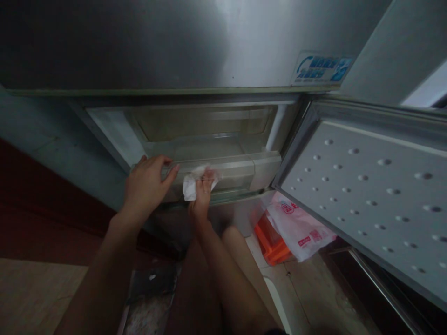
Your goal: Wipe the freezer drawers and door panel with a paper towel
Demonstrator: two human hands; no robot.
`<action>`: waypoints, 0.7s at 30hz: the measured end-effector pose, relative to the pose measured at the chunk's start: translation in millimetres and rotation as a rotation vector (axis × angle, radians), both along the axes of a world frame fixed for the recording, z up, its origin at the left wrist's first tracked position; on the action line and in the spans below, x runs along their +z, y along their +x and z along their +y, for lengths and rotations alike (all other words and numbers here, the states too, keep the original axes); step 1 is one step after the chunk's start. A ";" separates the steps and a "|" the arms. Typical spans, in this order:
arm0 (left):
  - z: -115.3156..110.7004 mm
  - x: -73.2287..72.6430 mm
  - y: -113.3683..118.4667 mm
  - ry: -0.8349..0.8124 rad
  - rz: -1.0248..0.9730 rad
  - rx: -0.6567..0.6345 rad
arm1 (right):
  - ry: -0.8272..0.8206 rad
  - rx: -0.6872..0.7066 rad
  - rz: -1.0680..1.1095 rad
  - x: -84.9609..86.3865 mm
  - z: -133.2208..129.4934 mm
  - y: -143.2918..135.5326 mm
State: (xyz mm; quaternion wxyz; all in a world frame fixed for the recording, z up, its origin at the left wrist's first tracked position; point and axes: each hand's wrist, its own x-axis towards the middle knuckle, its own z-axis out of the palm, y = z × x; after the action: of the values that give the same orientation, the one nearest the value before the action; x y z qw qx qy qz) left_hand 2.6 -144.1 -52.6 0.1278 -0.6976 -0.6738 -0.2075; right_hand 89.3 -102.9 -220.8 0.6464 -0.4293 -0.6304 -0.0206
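Note:
A white cloth or tissue (189,187) is pressed by my right hand (204,186) against the front of a pale plastic drawer (237,174) inside an opened refrigerator compartment. My right fingertips are blurred over the cloth. To the left, my left hand (148,181) rests at the drawer's top left edge, thumb and fingers apart, with nothing held in it. The compartment door (349,181) stands swung out to the right, its dimpled inner panel showing.
Above is the closed upper refrigerator door (157,46) with a blue sticker (323,68). An orange container (274,244) and a white-pink plastic bag (300,225) lie on the tiled floor beneath the open door. A dark red surface (45,209) stands at the left.

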 end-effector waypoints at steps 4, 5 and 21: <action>-2.3 2.0 1.3 -0.021 -0.006 -0.017 | -0.003 0.005 -0.127 7.0 -3.7 -12.8; -2.6 2.1 1.3 -0.023 -0.011 -0.017 | -0.005 0.008 -0.172 6.9 -3.8 -14.5; 0.6 -2.0 0.2 -0.014 -0.005 -0.014 | 0.113 0.194 -0.659 -0.4 -0.2 31.6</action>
State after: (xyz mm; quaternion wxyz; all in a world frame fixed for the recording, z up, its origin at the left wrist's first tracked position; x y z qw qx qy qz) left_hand 2.7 -143.5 -54.5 0.1197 -0.7025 -0.6708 -0.2053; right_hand 120.9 -103.0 -221.2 0.4299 -0.3011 -0.8410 -0.1311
